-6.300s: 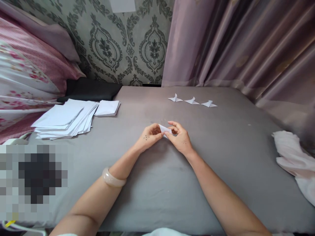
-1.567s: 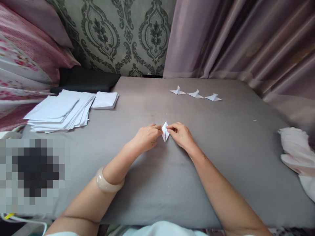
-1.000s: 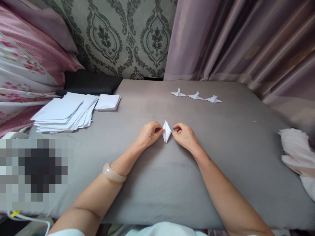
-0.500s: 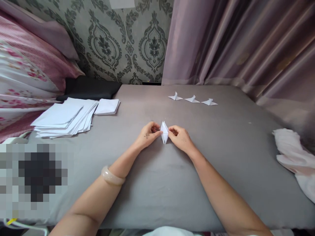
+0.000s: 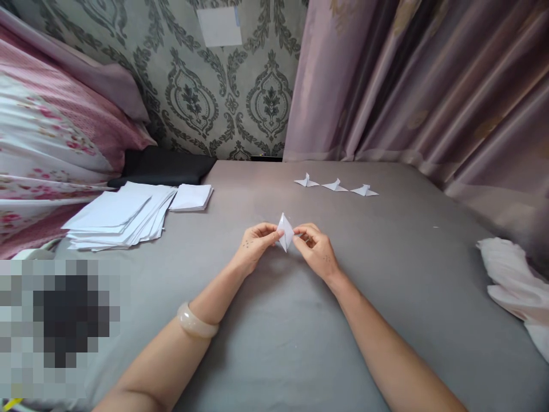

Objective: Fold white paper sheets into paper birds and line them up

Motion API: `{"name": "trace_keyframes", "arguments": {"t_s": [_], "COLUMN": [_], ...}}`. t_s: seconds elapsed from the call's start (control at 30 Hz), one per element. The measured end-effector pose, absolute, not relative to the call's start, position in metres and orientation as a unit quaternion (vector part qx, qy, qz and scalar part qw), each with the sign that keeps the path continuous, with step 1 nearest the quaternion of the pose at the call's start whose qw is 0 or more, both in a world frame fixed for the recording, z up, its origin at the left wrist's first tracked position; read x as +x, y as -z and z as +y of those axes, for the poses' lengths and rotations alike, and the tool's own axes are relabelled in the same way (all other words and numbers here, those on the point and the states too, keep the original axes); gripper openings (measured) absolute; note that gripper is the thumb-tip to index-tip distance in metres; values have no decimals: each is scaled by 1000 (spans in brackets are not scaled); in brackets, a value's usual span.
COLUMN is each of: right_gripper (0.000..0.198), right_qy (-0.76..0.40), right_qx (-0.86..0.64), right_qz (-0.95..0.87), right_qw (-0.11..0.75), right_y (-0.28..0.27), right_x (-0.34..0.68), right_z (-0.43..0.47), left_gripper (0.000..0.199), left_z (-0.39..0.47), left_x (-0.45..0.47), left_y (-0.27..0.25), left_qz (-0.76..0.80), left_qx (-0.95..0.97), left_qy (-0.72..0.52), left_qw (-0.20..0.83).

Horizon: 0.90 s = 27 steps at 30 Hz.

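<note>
A small white folded paper (image 5: 286, 230), shaped like a narrow diamond, stands upright between my hands near the middle of the grey surface. My left hand (image 5: 257, 243) pinches its left edge, thumb in front and fingers behind. On the other side, my right hand (image 5: 316, 246) has thumb and fingertips closed on the right edge. Some of the fingers behind the paper are hidden. Farther back sit three white folded paper birds in a row: a left one (image 5: 306, 181), a middle one (image 5: 335, 185) and a right one (image 5: 364, 190).
Stacked white paper sheets (image 5: 115, 220) lie at the left, beside a smaller pile of paper squares (image 5: 191, 197). Behind them is a black flat item (image 5: 167, 165). A pale crumpled cloth (image 5: 510, 269) lies at the right edge. Curtains (image 5: 364, 74) hang behind.
The folded paper has turned: one broad face shows now, where separate points showed at its top and bottom before. Both hands have shifted their grip slightly. The camera has tilted up a little.
</note>
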State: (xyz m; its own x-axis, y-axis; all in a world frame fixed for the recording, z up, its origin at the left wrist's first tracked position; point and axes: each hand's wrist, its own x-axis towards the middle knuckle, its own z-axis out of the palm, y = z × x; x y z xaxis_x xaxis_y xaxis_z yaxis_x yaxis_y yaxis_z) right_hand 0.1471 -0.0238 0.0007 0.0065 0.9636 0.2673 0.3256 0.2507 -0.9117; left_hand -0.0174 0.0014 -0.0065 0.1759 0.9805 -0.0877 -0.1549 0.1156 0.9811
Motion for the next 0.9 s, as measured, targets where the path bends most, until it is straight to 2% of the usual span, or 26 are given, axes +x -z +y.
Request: {"name": "trace_keyframes", "arguments": {"t_s": [0.13, 0.37, 0.47, 0.9], "right_gripper": [21, 35, 35, 31], "right_qy": [-331, -530, -578, -612], "right_qx": [-536, -504, -479, -436], "right_qz": [-601, -479, -463, -478], "right_qw": [491, 486, 470, 456], "right_y": [1, -2, -3, -3], "right_x": [144, 150, 153, 155], "right_z": [-24, -20, -20, -21], "left_gripper": [25, 36, 30, 24], "left_z": [-2, -2, -2, -2], "left_x": [-15, -22, -23, -22], "left_y": [2, -1, 0, -4], "left_qz": [420, 354, 357, 348], "left_qx": [481, 462, 457, 445], "left_qy": [-463, -428, -432, -430], "left_qw": [615, 691, 691, 705]}}
